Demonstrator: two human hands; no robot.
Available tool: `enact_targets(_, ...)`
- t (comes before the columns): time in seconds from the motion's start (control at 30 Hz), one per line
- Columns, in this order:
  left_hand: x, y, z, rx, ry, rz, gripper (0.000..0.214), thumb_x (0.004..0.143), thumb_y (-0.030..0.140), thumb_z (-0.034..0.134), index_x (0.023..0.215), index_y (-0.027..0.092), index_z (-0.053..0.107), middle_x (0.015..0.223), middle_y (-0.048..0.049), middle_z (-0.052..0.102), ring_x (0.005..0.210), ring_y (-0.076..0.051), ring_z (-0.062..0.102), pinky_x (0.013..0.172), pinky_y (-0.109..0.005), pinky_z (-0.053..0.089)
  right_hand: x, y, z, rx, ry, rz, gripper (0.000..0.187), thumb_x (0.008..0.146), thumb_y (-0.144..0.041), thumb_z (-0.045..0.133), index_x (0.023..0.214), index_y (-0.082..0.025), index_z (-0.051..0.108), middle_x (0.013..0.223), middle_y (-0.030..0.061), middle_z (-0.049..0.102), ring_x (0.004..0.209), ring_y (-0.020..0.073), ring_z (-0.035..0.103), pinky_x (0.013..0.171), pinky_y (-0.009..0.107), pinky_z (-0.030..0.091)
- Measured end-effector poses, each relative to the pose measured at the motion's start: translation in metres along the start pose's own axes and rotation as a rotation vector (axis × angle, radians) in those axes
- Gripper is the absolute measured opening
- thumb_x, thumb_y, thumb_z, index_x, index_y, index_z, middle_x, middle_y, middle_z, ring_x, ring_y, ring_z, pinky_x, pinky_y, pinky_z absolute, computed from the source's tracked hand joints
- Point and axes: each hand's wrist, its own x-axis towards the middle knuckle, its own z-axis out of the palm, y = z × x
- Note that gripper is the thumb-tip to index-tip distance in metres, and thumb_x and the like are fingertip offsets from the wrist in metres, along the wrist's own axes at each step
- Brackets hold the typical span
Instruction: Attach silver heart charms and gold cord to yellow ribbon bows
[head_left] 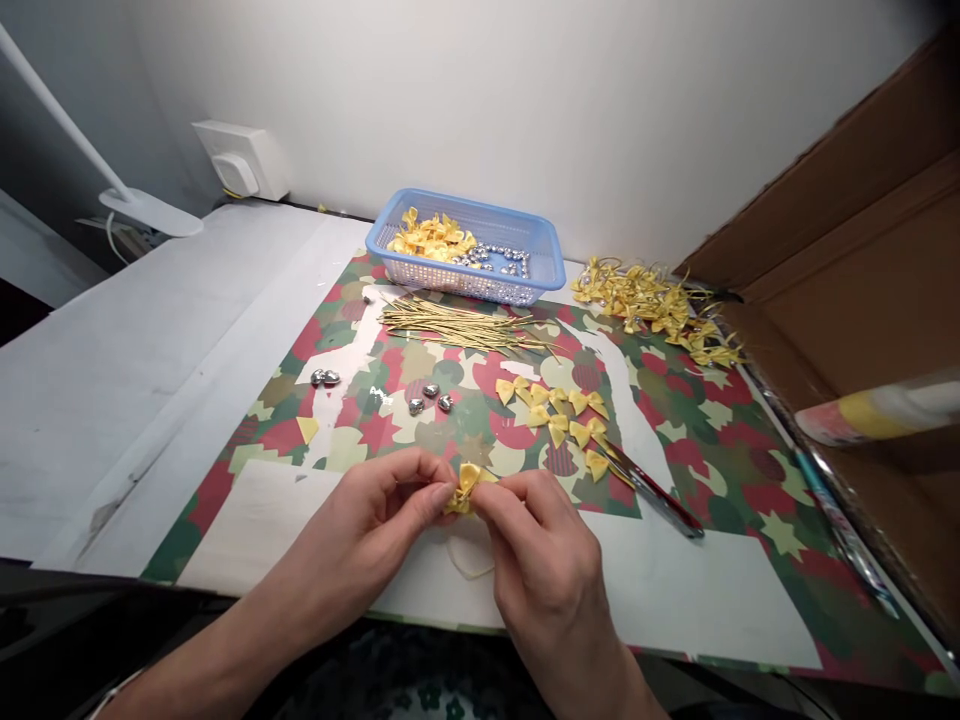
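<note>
At lower centre, the left hand [382,515] and right hand [544,550] pinch a yellow ribbon bow [469,474] between their fingertips; this piece appears unfinished. At upper right, a heap of stemmed bows [645,297] looks complete. Apparently outstanding: loose bows [558,430] right of centre, thin stems [450,325] and silver beads [430,391] near centre, and further stock in the blue basket [457,282], upper centre.

On my left the white tabletop [187,330] is offering a broad path — ahead, silver beads [430,390] are lying low before the blue basket [465,281]. Yellow bows [557,429] and a metal tool [660,498] are cluttering my right hand [546,545]'s way forward — cardboard [847,260] is walling the right edge.
</note>
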Motion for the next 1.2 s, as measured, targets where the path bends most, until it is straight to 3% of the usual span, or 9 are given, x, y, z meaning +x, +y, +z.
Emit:
enact_targets(0.17,0.003,-0.003,0.002,0.048,-0.014,0.096,0.021,0.102,0.029,0.06,0.088,0.018,0.071,0.095,-0.0052,0.07,0.092,-0.022,0.066,0.084,-0.033,0.052,-0.003,-0.003,0.01,0.055,0.04,0.052,0.019,0.102,-0.003,0.053,0.11,-0.016,0.063,0.089,0.0068,0.067,0.079,0.0197,0.062,0.071,0.03,0.054)
enact_targets(0.27,0.005,-0.004,0.003,0.033,0.002,0.133,0.02,0.099,0.024,0.062,0.086,0.018,0.075,0.099,-0.0067,0.074,0.096,-0.023,0.069,0.087,-0.033,0.054,-0.002,-0.007,0.016,0.13,0.065,0.109,0.025,0.104,-0.004,0.05,0.12,-0.018,0.063,0.094,0.0064,0.068,0.082,0.0188,0.065,0.074,0.029,0.055)
enact_targets(0.47,0.009,-0.001,0.006,-0.074,0.021,0.088,0.016,0.095,0.025,0.068,0.083,0.018,0.077,0.093,-0.0052,0.071,0.094,-0.023,0.068,0.086,-0.032,0.053,0.006,-0.014,0.017,0.29,0.097,0.233,0.02,0.103,-0.008,0.052,0.095,-0.022,0.063,0.093,0.0043,0.063,0.084,0.0164,0.063,0.073,0.026,0.054)
enact_targets(0.57,0.009,0.003,0.007,-0.127,-0.008,0.027,0.018,0.094,0.029,0.071,0.08,0.018,0.073,0.089,-0.0043,0.069,0.09,-0.022,0.064,0.084,-0.032,0.05,0.011,-0.015,0.011,0.603,0.149,0.418,0.016,0.102,-0.018,0.062,0.088,-0.024,0.066,0.097,0.0025,0.063,0.088,0.0149,0.065,0.073,0.023,0.054)
enact_targets(0.73,0.006,0.004,0.003,-0.254,-0.041,-0.056,0.025,0.095,0.034,0.075,0.077,0.019,0.067,0.092,-0.0022,0.066,0.091,-0.018,0.058,0.084,-0.027,0.045,0.019,-0.005,-0.006,1.255,0.18,0.808,0.02,0.102,-0.038,0.071,0.089,-0.025,0.063,0.083,-0.0043,0.066,0.052,0.0046,0.051,0.049,0.016,0.043)
enact_targets(0.8,0.005,0.003,0.0,-0.303,-0.058,-0.095,0.027,0.095,0.037,0.078,0.078,0.019,0.068,0.09,-0.0011,0.065,0.088,-0.016,0.056,0.081,-0.024,0.045,0.022,0.0,-0.012,1.372,0.184,0.891,0.023,0.096,-0.038,0.079,0.09,-0.026,0.06,0.073,-0.0066,0.062,0.051,0.0061,0.053,0.048,0.015,0.044)
enact_targets(1.0,0.004,0.005,-0.005,-0.53,-0.058,-0.221,0.03,0.086,0.042,0.089,0.08,0.019,0.07,0.095,-0.0013,0.064,0.094,-0.017,0.059,0.097,-0.03,0.054,0.025,0.013,-0.022,1.332,0.293,0.943,0.032,0.086,-0.038,0.089,0.091,-0.027,0.059,0.065,-0.0086,0.052,0.058,0.0086,0.054,0.054,0.017,0.051)
enact_targets(1.2,0.003,0.007,-0.009,-0.646,-0.093,-0.273,0.02,0.088,0.032,0.089,0.083,0.017,0.076,0.094,-0.0019,0.065,0.093,-0.014,0.064,0.095,-0.025,0.061,0.02,0.02,-0.024,1.229,0.288,0.951,0.031,0.089,-0.04,0.086,0.092,-0.026,0.059,0.068,-0.0079,0.049,0.061,0.0093,0.054,0.057,0.019,0.052)
